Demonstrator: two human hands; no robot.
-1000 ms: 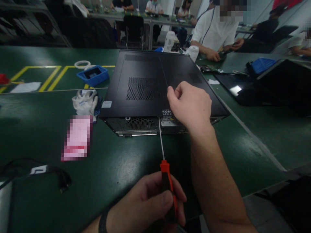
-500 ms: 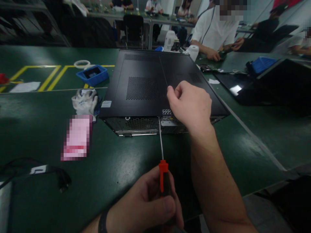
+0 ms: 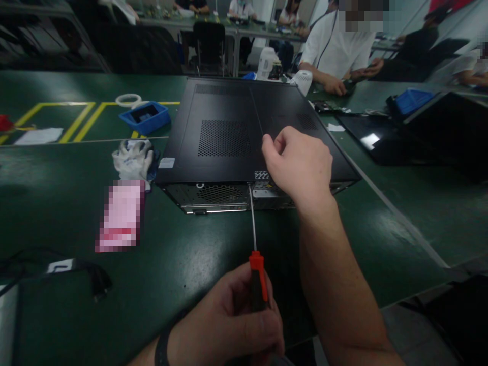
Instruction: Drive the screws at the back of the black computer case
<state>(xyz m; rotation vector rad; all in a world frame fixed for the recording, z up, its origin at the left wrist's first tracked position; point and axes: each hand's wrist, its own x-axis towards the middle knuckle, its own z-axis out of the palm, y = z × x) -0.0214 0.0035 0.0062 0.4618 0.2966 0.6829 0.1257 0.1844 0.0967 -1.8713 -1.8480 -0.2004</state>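
A black computer case (image 3: pixel 224 104) lies flat on the green table with its rear panel facing me. Closed around the lower handle of an orange-and-black screwdriver (image 3: pixel 256 269) is my left hand (image 3: pixel 232 317). The screwdriver's thin shaft runs forward to the rear panel, its tip at the top edge just below the lid; whether it sits on a screw is too small to tell. On the lid's near right part rests my right hand (image 3: pixel 301 162), fingers curled in, no object visible in it. Its underside is hidden.
Left of the case lie gloves (image 3: pixel 133 160), a pixelated pink item (image 3: pixel 121 216), a blue tray (image 3: pixel 145 117), a tape roll (image 3: pixel 128 100) and black cables (image 3: pixel 95 277). A dark flat panel (image 3: pixel 366 137) lies right. Across the table a person (image 3: pixel 335 51) handles a small part.
The screwdriver's handle has turned about its axis; its orange strip has gone from the left side to the right. My left fingers have shifted slightly. My right hand stays put.
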